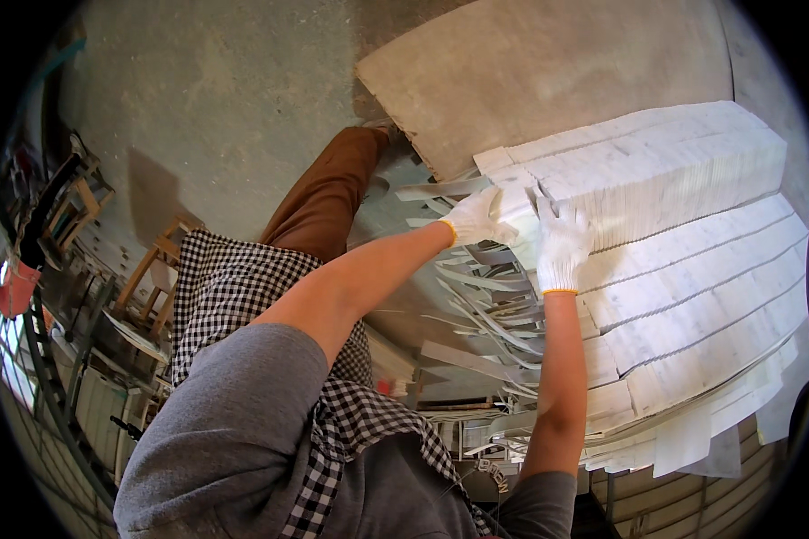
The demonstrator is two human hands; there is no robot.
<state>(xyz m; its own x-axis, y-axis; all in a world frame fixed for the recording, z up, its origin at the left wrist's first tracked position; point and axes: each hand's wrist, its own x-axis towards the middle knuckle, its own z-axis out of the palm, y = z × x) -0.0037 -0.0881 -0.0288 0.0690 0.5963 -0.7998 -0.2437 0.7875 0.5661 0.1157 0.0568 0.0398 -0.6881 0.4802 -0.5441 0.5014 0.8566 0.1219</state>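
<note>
White knit gloves with yellow cuffs cover both my hands. At the left end of a long stack of white, thin-edged sheets (665, 193), my left hand (476, 218) has its fingers and thumb closed around a small bundle. Just right of it, my right hand (564, 238) bends its fingers over the stack's end, beside a narrow dark gap. What lies under the right fingertips is partly hidden. More rows of the white sheets (692, 287) lie fanned toward me. Loose pale strips (476, 305) hang over the table's left edge, below the left hand.
A bare brown board (548, 81) lies beyond the stack. My brown-trousered leg (324, 198) and checked apron (234, 283) are left of the work. Wooden stools (157, 269) stand on the concrete floor (234, 90) at far left.
</note>
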